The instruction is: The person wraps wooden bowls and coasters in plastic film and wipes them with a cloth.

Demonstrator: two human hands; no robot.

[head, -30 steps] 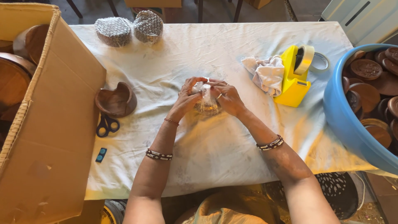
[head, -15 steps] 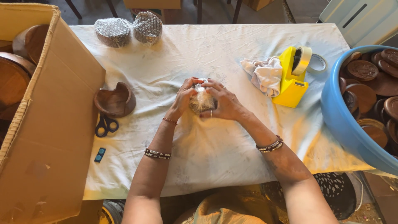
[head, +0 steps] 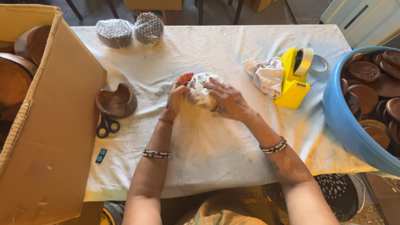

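Note:
Both my hands hold a small object wrapped in bubble wrap [head: 199, 89] above the middle of the white-clothed table [head: 216, 150]. My left hand [head: 178, 93] grips its left side with the thumb on top. My right hand [head: 227, 100] covers its right side, fingers spread over the wrap. What is inside the wrap is hidden.
Two bubble-wrapped bundles [head: 130, 30] sit at the far edge. A brown wooden bowl [head: 116, 101], blue-handled scissors [head: 106, 126] and a small blue item [head: 100, 156] lie left. A cardboard box [head: 46, 125] stands left. A crumpled cloth [head: 266, 75], yellow tape dispenser [head: 295, 77] and blue tub [head: 354, 133] of wooden pieces are right.
The hands have closed further around the wrapped object, the right hand now lying over its top and side. They have stayed at the table's middle.

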